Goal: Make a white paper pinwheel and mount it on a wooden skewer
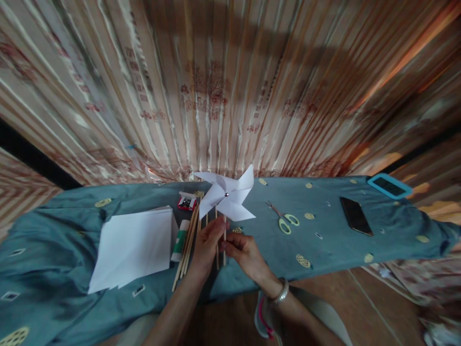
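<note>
A white paper pinwheel (pixel 230 196) with a shiny pin at its centre stands upright on a thin wooden stick (pixel 224 257). My left hand (pixel 211 238) is closed round the stick just below the paper blades. Slightly lower, my right hand (pixel 245 250) pinches the same stick between thumb and fingers. Left of my left hand, several loose wooden sticks (pixel 187 247) lie beside a green and white glue stick (pixel 180 240). An opened small red box (pixel 187 202) with dark metallic bits inside is behind them.
A stack of white paper (pixel 135 245) lies on the left of the cloth-covered table (pixel 273 254). Scissors (pixel 283 218) with yellow-green handles lie to the right. Farther right are a black phone (pixel 356 216) and a blue-framed device (pixel 389 186). A patterned curtain (pixel 223 96) hangs behind.
</note>
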The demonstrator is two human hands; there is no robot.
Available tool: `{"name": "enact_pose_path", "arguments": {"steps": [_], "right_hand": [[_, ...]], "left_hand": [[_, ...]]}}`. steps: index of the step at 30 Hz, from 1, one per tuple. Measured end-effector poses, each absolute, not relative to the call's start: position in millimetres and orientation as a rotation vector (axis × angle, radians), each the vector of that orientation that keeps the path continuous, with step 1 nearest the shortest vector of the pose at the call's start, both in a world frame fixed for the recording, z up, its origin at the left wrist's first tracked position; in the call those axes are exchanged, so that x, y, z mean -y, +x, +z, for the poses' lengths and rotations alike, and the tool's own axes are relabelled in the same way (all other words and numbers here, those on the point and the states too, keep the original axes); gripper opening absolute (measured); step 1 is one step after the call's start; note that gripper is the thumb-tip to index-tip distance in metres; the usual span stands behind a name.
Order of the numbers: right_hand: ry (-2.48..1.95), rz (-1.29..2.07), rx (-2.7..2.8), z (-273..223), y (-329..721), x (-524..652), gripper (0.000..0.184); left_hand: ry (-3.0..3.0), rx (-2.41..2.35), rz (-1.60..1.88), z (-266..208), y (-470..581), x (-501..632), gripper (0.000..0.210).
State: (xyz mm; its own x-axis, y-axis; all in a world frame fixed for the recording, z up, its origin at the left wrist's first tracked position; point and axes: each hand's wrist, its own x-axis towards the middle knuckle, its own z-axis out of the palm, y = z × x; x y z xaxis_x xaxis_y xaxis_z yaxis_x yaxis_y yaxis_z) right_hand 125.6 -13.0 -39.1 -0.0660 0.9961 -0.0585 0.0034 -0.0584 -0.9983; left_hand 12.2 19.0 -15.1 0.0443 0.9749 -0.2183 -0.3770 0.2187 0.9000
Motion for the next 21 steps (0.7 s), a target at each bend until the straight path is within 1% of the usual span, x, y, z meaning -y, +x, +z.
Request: {"name": "enact_pose_path", "arguments": {"steps": [6,11,13,16,17,18,19,21], "right_hand": [[-1.191,1.294,1.252,-34,127,10,0.04],[-1.407,1.035,1.319,-26,150,13,0.046],[-1.484,0.818,1.349,-20,165,14,0.044],[-1.556,0.286,1.402,-9,189,13,0.029],[-1.552,0.088,1.441,-7,196,12,0.03],[-1.547,-0.068,1.491,-5,201,10,0.036],[-1.544,-0.189,1.547,-4,206,8,0.042],[-1.551,-0.327,1.651,-3,211,4,0.051]], "left_hand": [[0.801,-1.08,1.187,-26,11,-20,0.033],[0.776,-1.06,1.197,-30,7,-24,0.035],[0.775,-1.068,1.184,-28,6,-23,0.037],[0.795,-1.085,1.144,-26,7,-20,0.039],[0.81,-1.09,1.121,-26,8,-19,0.038],[0.826,-1.094,1.093,-26,10,-18,0.037],[0.837,-1.101,1.067,-27,11,-16,0.037],[0.847,-1.108,1.018,-29,15,-14,0.035]]}}
